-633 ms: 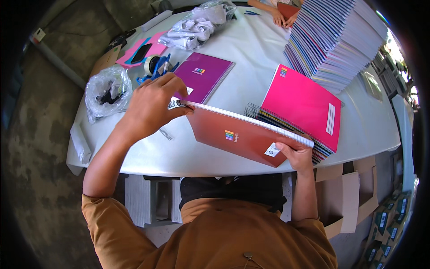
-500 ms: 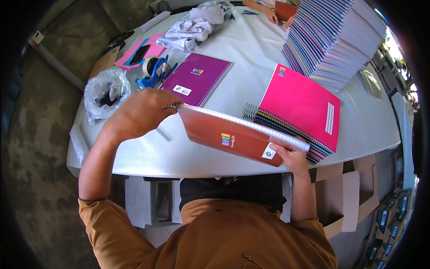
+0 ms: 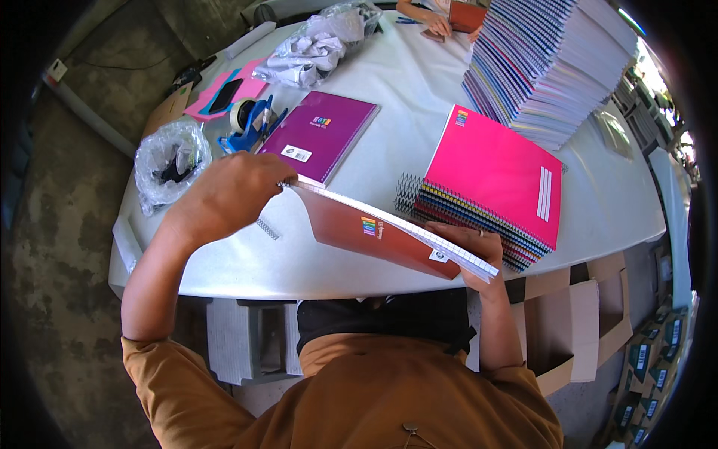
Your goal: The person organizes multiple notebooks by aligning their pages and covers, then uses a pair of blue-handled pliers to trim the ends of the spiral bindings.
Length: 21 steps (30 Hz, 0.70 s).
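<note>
A reddish-brown notebook (image 3: pixel 340 217) is tilted on its long edge above the near side of the table, its white page edges with a row of holes facing up. At its left end my left hand (image 3: pixel 232 191) is closed, with a short bit of dark wire coil (image 3: pixel 283 184) showing at the fingertips. My right hand (image 3: pixel 479 247) grips the right end from behind, most of its fingers hidden by the pages. Just beyond that hand stands a stack of spiral notebooks with a pink cover (image 3: pixel 497 168) on top. A purple notebook (image 3: pixel 321 135) lies flat beyond my left hand.
Loose wire coil (image 3: pixel 267 229) lies on the white table. Further left are a blue tape dispenser (image 3: pixel 250 127), a plastic bag (image 3: pixel 168 161) and a phone (image 3: pixel 224 96). A tall notebook stack (image 3: pixel 523 60) rises at the far right. Across the table, another person's hands (image 3: pixel 437 24) hold a brown piece.
My right hand has shifted from a thumb-in-front grip to behind the brown notebook, whose right end now bends and its pages fan slightly. The other person's hand has moved.
</note>
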Motion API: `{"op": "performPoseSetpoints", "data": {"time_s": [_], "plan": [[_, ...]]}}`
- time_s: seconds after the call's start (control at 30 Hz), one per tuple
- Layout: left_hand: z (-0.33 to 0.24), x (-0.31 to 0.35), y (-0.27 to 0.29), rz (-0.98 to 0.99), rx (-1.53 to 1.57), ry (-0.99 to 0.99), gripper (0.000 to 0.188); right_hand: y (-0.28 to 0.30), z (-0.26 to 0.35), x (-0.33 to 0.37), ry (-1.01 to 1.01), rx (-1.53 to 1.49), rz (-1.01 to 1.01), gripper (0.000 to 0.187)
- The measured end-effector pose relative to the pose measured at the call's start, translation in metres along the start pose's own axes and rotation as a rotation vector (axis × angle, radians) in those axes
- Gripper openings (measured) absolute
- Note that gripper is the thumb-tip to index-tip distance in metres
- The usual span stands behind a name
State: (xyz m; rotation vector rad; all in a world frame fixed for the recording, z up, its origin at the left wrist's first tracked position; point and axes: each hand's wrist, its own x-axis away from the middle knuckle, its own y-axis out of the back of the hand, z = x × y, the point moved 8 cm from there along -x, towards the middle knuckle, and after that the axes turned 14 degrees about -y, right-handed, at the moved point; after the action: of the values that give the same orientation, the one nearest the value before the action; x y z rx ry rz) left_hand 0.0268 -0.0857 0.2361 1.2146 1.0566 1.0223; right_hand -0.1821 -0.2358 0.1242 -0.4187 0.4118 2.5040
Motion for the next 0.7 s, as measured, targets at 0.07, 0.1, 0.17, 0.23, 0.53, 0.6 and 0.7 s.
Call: {"op": "performPoseSetpoints", "data": {"time_s": [0.07, 0.1, 0.17, 0.23, 0.53, 0.6, 0.7], "plan": [[-0.006, -0.009, 0.012, -0.033, -0.098, 0.06, 0.031, -0.001, -0.001, -0.001, 0.0, -0.037, 0.006, 0.026], [-0.008, -0.012, 0.019, -0.067, -0.199, 0.116, 0.029, -0.002, -0.003, 0.0, -0.002, -0.013, 0.008, 0.028], [-0.012, -0.007, 0.027, -0.195, -0.213, 0.105, 0.027, -0.002, -0.002, 0.0, 0.002, 0.004, 0.013, 0.03], [-0.017, -0.003, 0.013, -0.131, -0.114, -0.066, 0.033, -0.004, 0.005, 0.001, 0.032, 0.007, 0.057, 0.034], [-0.04, 0.052, -0.102, -0.637, -0.33, 0.012, 0.102, -0.014, 0.021, 0.017, 0.119, 0.168, -0.055, 0.033], [-0.038, 0.075, -0.065, -0.895, -0.722, -0.053, 0.101, -0.018, 0.027, 0.015, 0.143, 0.154, -0.033, 0.033], [-0.016, 0.071, -0.093, -0.952, -0.485, 0.086, 0.109, -0.03, 0.033, 0.02, 0.214, 0.1, 0.05, 0.034]]}}
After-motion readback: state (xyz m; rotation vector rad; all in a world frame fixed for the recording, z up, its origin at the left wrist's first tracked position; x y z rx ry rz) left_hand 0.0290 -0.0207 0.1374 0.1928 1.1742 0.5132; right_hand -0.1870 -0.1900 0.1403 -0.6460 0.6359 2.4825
